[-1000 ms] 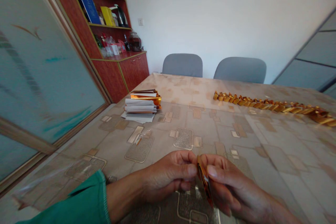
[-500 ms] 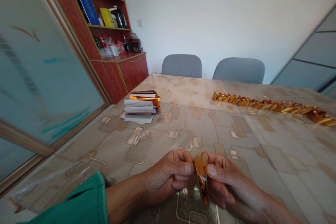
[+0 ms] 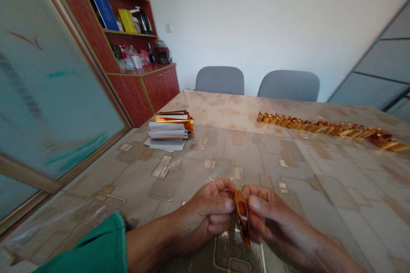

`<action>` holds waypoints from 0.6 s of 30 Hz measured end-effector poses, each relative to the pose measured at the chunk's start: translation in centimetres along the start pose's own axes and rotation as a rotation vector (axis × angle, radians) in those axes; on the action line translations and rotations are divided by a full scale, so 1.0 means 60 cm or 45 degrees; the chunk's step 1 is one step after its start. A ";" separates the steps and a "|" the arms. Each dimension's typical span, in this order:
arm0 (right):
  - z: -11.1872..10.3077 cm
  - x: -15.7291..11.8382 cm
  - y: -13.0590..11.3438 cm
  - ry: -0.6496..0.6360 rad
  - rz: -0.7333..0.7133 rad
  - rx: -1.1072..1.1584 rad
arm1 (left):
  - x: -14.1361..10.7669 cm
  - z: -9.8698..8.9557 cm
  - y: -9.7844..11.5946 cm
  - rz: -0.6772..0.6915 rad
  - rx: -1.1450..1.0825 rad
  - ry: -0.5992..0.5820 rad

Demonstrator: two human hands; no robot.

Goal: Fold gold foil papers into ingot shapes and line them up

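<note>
Between my two hands, above the near part of the table, is a folded piece of gold foil paper, held edge-on with a small pale strip showing near its middle. My left hand pinches its left side between thumb and fingers. From the other side my right hand grips it, thumb on the near face and fingers curled behind. Farther off to the left lies a stack of paper sheets, white and gold. A long row of folded gold paper pieces runs along the right side.
A patterned cloth covers the table. Two grey chairs stand at its far edge, before a white wall. On the left are a frosted glass door and a red wooden cabinet with shelves.
Both hands still hold the folded gold paper, which has turned slightly and opened a little along its top. The right fingers have drawn in closer. The whole view has shifted slightly.
</note>
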State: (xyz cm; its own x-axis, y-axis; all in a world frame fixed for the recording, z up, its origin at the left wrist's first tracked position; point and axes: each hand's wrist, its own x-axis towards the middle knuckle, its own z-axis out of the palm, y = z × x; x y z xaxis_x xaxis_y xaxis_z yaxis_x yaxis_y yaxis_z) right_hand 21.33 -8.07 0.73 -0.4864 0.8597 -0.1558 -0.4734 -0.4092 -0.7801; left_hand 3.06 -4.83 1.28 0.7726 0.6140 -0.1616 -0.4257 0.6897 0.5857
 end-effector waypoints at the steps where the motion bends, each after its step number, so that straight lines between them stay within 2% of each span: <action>1: 0.000 0.001 0.000 0.006 -0.002 0.009 | 0.000 0.001 0.001 -0.007 -0.012 -0.007; 8: -0.005 0.008 0.004 -0.011 -0.001 0.160 | 0.004 0.002 0.005 -0.070 -0.137 -0.012; 18: -0.004 0.006 0.000 0.001 -0.029 0.021 | 0.007 0.001 0.003 -0.001 -0.057 0.100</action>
State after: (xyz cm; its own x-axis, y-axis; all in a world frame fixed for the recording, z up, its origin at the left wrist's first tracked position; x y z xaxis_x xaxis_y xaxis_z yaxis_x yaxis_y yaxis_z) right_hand 21.34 -7.66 0.53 -0.4747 0.8691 -0.1389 -0.4962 -0.3946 -0.7733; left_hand 3.35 -4.50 1.36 0.7344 0.6403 -0.2251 -0.4470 0.7058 0.5495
